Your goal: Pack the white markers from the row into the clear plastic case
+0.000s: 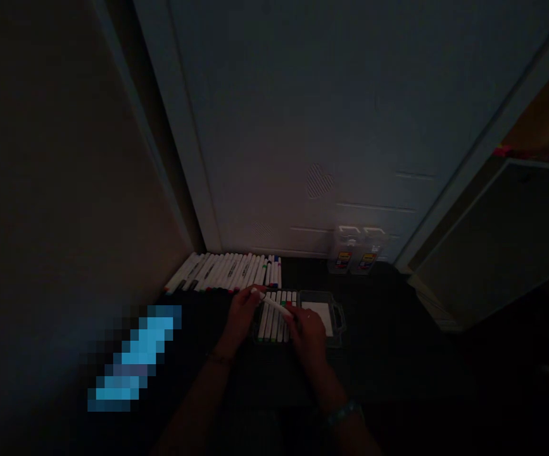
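Observation:
The scene is very dark. Both my hands hold one white marker [272, 304] between them, over a clear plastic case [337, 316] on the dark floor. My left hand [242, 315] pinches the marker's left end. My right hand [306, 330] grips its right end, near a green cap. Several white markers [271, 322] lie side by side in the left part of the case; a white sheet [320, 314] shows in its right part. A long row of white markers [229, 271] lies on the floor just beyond the case.
A white door [312, 126] rises straight ahead, with a wall on the left. Two small clear containers [356, 253] with yellow labels stand at the door's foot. A framed panel [497, 240] leans at the right. A bright blue blurred patch [134, 358] lies at lower left.

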`<action>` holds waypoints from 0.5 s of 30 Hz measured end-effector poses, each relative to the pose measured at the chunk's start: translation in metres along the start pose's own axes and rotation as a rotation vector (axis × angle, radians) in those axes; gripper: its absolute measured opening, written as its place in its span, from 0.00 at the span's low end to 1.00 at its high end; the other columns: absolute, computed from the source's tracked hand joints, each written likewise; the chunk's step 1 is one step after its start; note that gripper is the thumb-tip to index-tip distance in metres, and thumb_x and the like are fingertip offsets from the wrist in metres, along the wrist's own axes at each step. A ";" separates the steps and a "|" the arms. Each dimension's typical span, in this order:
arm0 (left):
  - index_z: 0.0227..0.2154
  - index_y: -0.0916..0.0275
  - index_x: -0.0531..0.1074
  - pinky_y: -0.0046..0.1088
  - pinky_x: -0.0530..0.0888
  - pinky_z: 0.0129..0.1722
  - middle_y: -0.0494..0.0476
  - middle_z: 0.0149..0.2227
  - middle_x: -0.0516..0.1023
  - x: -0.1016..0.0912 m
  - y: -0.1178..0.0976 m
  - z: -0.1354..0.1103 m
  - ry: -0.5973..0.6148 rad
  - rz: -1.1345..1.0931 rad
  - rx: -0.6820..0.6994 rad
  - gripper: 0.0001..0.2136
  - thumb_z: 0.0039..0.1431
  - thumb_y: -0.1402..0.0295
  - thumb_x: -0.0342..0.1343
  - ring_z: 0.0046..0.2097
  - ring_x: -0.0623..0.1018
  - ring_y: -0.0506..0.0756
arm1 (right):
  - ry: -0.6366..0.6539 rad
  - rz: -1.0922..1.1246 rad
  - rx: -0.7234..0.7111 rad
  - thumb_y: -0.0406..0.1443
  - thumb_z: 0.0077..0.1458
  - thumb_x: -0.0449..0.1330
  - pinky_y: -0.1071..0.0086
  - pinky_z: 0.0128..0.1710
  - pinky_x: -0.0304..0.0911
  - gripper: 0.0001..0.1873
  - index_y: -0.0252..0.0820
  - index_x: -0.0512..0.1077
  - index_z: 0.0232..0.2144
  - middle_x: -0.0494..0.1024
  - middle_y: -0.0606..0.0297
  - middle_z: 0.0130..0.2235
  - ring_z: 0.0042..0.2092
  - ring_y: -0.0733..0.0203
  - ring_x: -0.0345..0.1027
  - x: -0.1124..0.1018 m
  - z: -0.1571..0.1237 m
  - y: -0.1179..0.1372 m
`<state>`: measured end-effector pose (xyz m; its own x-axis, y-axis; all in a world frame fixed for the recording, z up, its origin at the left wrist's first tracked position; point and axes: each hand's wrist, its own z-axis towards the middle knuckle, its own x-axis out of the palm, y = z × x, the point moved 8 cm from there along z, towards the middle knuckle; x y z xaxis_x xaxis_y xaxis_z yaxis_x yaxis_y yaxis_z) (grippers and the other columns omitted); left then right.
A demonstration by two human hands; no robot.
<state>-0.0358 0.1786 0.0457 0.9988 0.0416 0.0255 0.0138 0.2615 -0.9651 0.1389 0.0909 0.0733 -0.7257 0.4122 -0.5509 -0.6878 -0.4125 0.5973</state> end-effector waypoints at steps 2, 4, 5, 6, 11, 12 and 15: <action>0.33 0.65 0.75 0.24 0.68 0.31 0.53 0.30 0.72 0.008 -0.007 -0.003 0.080 0.018 0.056 0.16 0.52 0.57 0.54 0.32 0.70 0.51 | 0.022 -0.092 -0.042 0.36 0.57 0.55 0.59 0.46 0.57 0.12 0.47 0.70 0.44 0.77 0.61 0.37 0.41 0.55 0.67 0.004 0.001 0.002; 0.31 0.65 0.77 0.26 0.68 0.34 0.54 0.31 0.72 0.020 -0.015 -0.007 0.183 0.040 0.118 0.15 0.50 0.57 0.56 0.34 0.71 0.53 | 0.020 -0.149 -0.059 0.36 0.57 0.56 0.56 0.50 0.53 0.10 0.47 0.71 0.42 0.77 0.62 0.36 0.42 0.55 0.66 0.005 0.002 0.003; 0.30 0.65 0.77 0.27 0.69 0.35 0.54 0.31 0.72 0.026 -0.020 -0.010 0.230 0.054 0.150 0.14 0.50 0.58 0.57 0.35 0.71 0.53 | 0.014 -0.171 -0.063 0.35 0.57 0.56 0.55 0.51 0.52 0.10 0.48 0.71 0.42 0.77 0.62 0.36 0.42 0.54 0.66 0.006 0.002 0.003; 0.30 0.64 0.78 0.28 0.69 0.36 0.55 0.30 0.72 0.032 -0.025 -0.014 0.279 0.070 0.182 0.14 0.49 0.58 0.58 0.36 0.71 0.54 | 0.010 -0.191 -0.064 0.35 0.56 0.56 0.54 0.52 0.51 0.10 0.48 0.70 0.42 0.77 0.63 0.36 0.42 0.54 0.66 0.006 0.002 0.003; 0.35 0.61 0.78 0.29 0.69 0.37 0.55 0.31 0.74 0.052 -0.040 -0.028 0.419 0.156 0.292 0.11 0.51 0.61 0.59 0.35 0.72 0.53 | 0.009 -0.253 -0.056 0.29 0.55 0.54 0.54 0.51 0.52 0.13 0.46 0.69 0.43 0.76 0.62 0.38 0.43 0.53 0.64 0.008 0.002 0.000; 0.36 0.61 0.78 0.29 0.69 0.37 0.56 0.31 0.75 0.055 -0.041 -0.030 0.440 0.175 0.296 0.11 0.51 0.62 0.59 0.34 0.73 0.53 | 0.011 -0.257 -0.051 0.28 0.54 0.54 0.55 0.51 0.53 0.14 0.45 0.69 0.43 0.76 0.61 0.38 0.43 0.53 0.64 0.008 0.001 -0.001; 0.36 0.61 0.78 0.29 0.70 0.36 0.56 0.31 0.76 0.060 -0.040 -0.032 0.481 0.205 0.302 0.11 0.51 0.62 0.60 0.33 0.73 0.53 | 0.039 -0.239 -0.048 0.27 0.53 0.53 0.56 0.51 0.54 0.16 0.43 0.68 0.44 0.75 0.61 0.40 0.44 0.53 0.63 0.010 0.001 -0.001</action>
<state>0.0249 0.1394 0.0770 0.8897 -0.3025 -0.3421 -0.1247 0.5598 -0.8192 0.1323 0.0965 0.0671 -0.5417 0.4715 -0.6959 -0.8395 -0.3456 0.4194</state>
